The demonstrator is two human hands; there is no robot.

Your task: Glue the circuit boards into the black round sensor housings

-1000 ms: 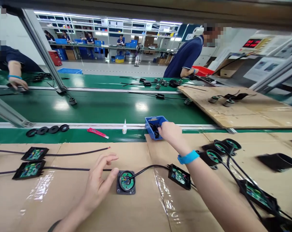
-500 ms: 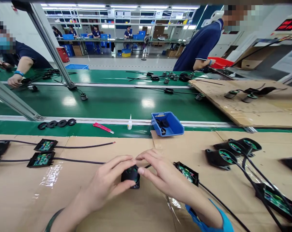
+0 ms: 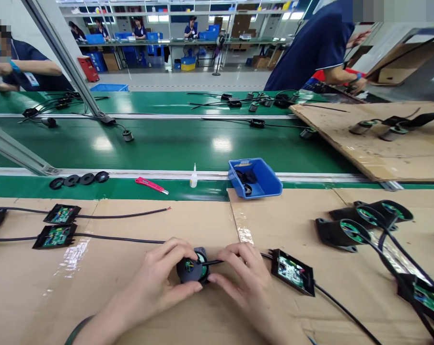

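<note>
My left hand [image 3: 170,275] is closed with thumb and fingers around a black round cap [image 3: 190,272]. The cap is tilted at the mouth of a small black housing [image 3: 201,251], whose inside shows green. A black cable [image 3: 213,262] comes out there and runs right to a black case with an open circuit board [image 3: 294,272]. My right hand [image 3: 243,273] has its fingers closed over this cable. Its thumb tip touches or nearly touches the housing's right side. Fingers partly cover the housing, so how the cap sits on it cannot be told.
Cardboard [image 3: 130,297] covers the bench. Behind it lie several black rings [image 3: 87,178], a pink cutter [image 3: 151,185], a small white bottle [image 3: 193,178] and a blue bin [image 3: 263,178]. Black housings [image 3: 341,233] stand right; cabled circuit boards [image 3: 60,214] lie left. Two co-workers stand across the green belt.
The cap has turned so that its face shows. My right hand has lowered and closed on the cable. The view has tilted down slightly, and the co-workers' arms have moved.
</note>
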